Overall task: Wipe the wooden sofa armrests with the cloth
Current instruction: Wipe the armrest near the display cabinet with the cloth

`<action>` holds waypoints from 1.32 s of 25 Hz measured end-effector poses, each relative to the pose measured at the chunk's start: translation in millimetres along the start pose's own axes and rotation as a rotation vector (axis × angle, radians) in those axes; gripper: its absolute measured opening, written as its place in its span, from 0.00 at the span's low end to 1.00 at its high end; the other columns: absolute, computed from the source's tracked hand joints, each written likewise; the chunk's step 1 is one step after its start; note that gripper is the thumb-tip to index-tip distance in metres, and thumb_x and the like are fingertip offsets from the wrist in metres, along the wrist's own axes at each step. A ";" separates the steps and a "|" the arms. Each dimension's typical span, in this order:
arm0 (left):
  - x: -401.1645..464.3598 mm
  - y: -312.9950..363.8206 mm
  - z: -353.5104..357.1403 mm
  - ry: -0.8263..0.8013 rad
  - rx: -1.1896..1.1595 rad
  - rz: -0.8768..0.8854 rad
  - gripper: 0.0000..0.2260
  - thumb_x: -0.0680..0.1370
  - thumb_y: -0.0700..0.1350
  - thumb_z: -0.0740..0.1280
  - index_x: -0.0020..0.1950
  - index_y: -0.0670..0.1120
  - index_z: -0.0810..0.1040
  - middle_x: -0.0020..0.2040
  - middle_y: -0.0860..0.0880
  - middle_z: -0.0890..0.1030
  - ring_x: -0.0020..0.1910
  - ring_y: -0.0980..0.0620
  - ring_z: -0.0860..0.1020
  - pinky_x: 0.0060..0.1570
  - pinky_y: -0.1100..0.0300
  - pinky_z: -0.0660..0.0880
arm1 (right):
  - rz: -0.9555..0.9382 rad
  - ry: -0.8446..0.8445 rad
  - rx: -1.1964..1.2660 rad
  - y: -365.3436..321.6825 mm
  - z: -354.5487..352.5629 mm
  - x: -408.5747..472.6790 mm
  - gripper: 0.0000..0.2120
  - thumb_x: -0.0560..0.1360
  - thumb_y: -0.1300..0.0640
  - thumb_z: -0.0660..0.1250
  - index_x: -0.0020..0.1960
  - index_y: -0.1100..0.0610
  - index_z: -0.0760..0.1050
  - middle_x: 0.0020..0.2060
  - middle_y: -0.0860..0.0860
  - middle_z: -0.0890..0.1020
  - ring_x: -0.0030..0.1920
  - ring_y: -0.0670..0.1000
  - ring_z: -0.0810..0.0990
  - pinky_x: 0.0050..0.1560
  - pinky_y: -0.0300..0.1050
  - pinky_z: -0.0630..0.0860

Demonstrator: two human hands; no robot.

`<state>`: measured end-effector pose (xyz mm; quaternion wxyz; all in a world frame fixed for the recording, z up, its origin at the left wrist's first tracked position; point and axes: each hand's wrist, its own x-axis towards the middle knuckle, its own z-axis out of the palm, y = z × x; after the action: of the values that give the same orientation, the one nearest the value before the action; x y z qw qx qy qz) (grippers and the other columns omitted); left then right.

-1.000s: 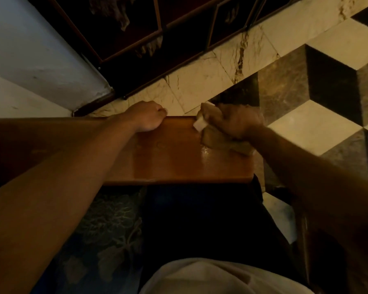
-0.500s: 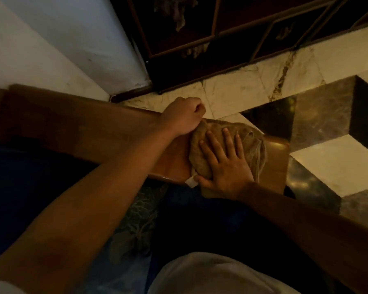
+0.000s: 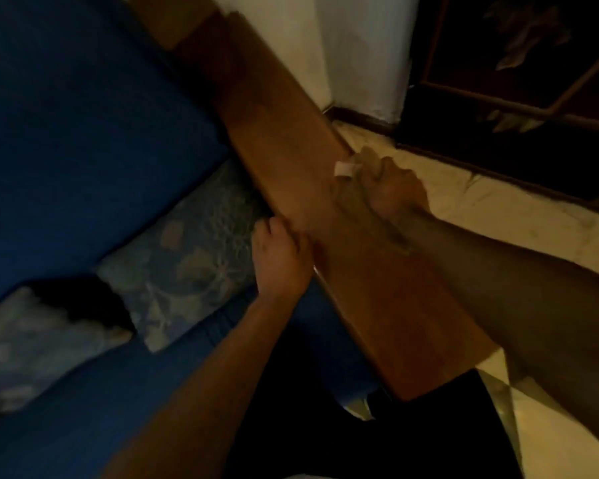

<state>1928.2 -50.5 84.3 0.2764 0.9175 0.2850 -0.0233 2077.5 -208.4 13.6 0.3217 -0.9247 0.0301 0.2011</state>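
The wooden armrest (image 3: 284, 140) runs as a long brown board from the upper middle down to the lower right. My right hand (image 3: 391, 188) is shut on a tan cloth (image 3: 357, 202) with a white tag, pressed against the armrest's outer edge about halfway along. My left hand (image 3: 281, 261) is curled into a fist at the armrest's inner edge, touching it beside the cushions. Part of the cloth is hidden under my right hand. The picture is blurred and dim.
Blue sofa upholstery (image 3: 77, 133) fills the left side, with two patterned pillows (image 3: 187, 250) by the armrest. A white wall corner (image 3: 363, 53) and dark wooden cabinet (image 3: 519, 84) stand beyond the armrest. Pale marble floor (image 3: 481, 198) lies to the right.
My view has swung left, so the armrest now runs diagonally. My right hand has closed on the cloth and slid it back along the armrest; my left hand has shifted to the inner edge.
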 end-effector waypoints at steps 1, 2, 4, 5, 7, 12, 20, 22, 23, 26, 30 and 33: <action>-22.5 -11.9 6.2 -0.061 -0.107 -0.246 0.17 0.82 0.50 0.66 0.61 0.36 0.76 0.60 0.36 0.78 0.59 0.37 0.77 0.61 0.51 0.72 | -0.008 -0.020 0.028 0.9 -4.6 -2.7 0.36 0.78 0.26 0.51 0.69 0.54 0.71 0.63 0.63 0.81 0.60 0.69 0.79 0.59 0.58 0.74; -41.5 -19.5 15.2 -0.135 -0.276 -0.476 0.19 0.82 0.53 0.67 0.59 0.37 0.77 0.58 0.37 0.80 0.57 0.38 0.79 0.59 0.49 0.76 | -0.021 -0.041 0.040 6.6 -6.8 -11.8 0.36 0.78 0.26 0.51 0.71 0.53 0.71 0.65 0.62 0.81 0.62 0.68 0.79 0.59 0.57 0.74; -74.8 -20.1 39.9 -0.248 -0.596 -0.799 0.17 0.81 0.52 0.69 0.46 0.38 0.77 0.43 0.38 0.81 0.44 0.40 0.81 0.44 0.49 0.80 | -0.081 -0.063 -0.037 41.0 -4.9 -51.1 0.36 0.79 0.28 0.52 0.80 0.48 0.61 0.74 0.58 0.74 0.69 0.64 0.76 0.67 0.57 0.74; -88.5 -15.7 51.1 -0.267 -0.664 -0.861 0.14 0.81 0.48 0.70 0.41 0.39 0.77 0.37 0.38 0.80 0.39 0.41 0.79 0.38 0.50 0.77 | -0.180 -0.040 -0.191 65.6 -4.4 -82.2 0.37 0.80 0.31 0.51 0.84 0.46 0.53 0.80 0.57 0.67 0.74 0.63 0.72 0.71 0.61 0.71; -109.6 -11.9 64.4 -0.228 -0.709 -0.884 0.13 0.80 0.42 0.69 0.37 0.40 0.79 0.32 0.43 0.82 0.36 0.43 0.79 0.37 0.50 0.77 | -0.476 -0.055 -0.545 109.9 -2.8 -152.5 0.36 0.82 0.34 0.49 0.85 0.46 0.46 0.85 0.56 0.54 0.82 0.66 0.57 0.76 0.70 0.62; -132.3 -26.9 57.1 -0.160 -1.161 -1.069 0.10 0.82 0.41 0.64 0.46 0.44 0.83 0.42 0.46 0.87 0.44 0.48 0.83 0.49 0.52 0.80 | -0.969 -0.095 -0.725 96.5 31.3 -176.6 0.36 0.80 0.31 0.55 0.84 0.43 0.54 0.85 0.52 0.53 0.84 0.66 0.47 0.79 0.72 0.50; -73.7 -9.1 43.4 -0.058 -1.213 -0.918 0.15 0.84 0.49 0.61 0.57 0.42 0.83 0.52 0.45 0.87 0.52 0.47 0.84 0.55 0.49 0.81 | -0.609 0.101 -0.804 -13.5 95.3 -134.2 0.38 0.75 0.35 0.56 0.83 0.40 0.55 0.85 0.54 0.52 0.83 0.69 0.51 0.79 0.73 0.52; -63.5 -3.4 43.8 -0.030 -1.136 -0.886 0.13 0.83 0.50 0.61 0.48 0.44 0.81 0.41 0.48 0.84 0.42 0.49 0.83 0.43 0.53 0.79 | -0.650 0.095 -0.802 -5.3 86.4 -138.8 0.37 0.76 0.34 0.52 0.84 0.42 0.55 0.85 0.54 0.53 0.83 0.66 0.53 0.78 0.71 0.58; -63.1 -1.2 46.0 -0.003 -1.113 -0.910 0.14 0.83 0.51 0.61 0.46 0.44 0.79 0.38 0.48 0.82 0.39 0.49 0.81 0.40 0.53 0.77 | -0.671 0.084 -0.766 10.6 77.1 -145.1 0.38 0.76 0.33 0.52 0.84 0.43 0.55 0.85 0.54 0.53 0.83 0.65 0.53 0.79 0.69 0.58; -56.2 5.1 55.6 0.122 -1.170 -1.024 0.14 0.84 0.55 0.59 0.56 0.47 0.79 0.47 0.48 0.84 0.48 0.49 0.84 0.52 0.48 0.80 | -0.622 0.025 -0.592 63.2 37.4 -155.9 0.45 0.73 0.26 0.58 0.85 0.44 0.52 0.85 0.53 0.53 0.84 0.62 0.50 0.80 0.66 0.52; -23.4 29.2 67.9 0.251 -0.909 -0.954 0.14 0.84 0.53 0.60 0.50 0.48 0.83 0.34 0.55 0.82 0.34 0.62 0.81 0.37 0.57 0.74 | -0.570 -0.056 -0.393 43.2 -2.1 -70.4 0.46 0.70 0.27 0.64 0.83 0.45 0.58 0.84 0.57 0.58 0.80 0.68 0.59 0.71 0.71 0.67; -4.4 53.8 72.6 0.347 -0.647 -0.975 0.09 0.84 0.53 0.60 0.46 0.58 0.76 0.41 0.56 0.82 0.39 0.60 0.80 0.36 0.58 0.73 | -0.523 -0.212 -0.195 -16.5 -2.1 15.7 0.47 0.73 0.30 0.69 0.84 0.42 0.52 0.84 0.56 0.51 0.79 0.66 0.60 0.69 0.66 0.72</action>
<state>1961.7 -127.3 50.2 0.4481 0.5411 0.7059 0.0905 2095.7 -195.5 18.6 0.2737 -0.9015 -0.2623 0.2088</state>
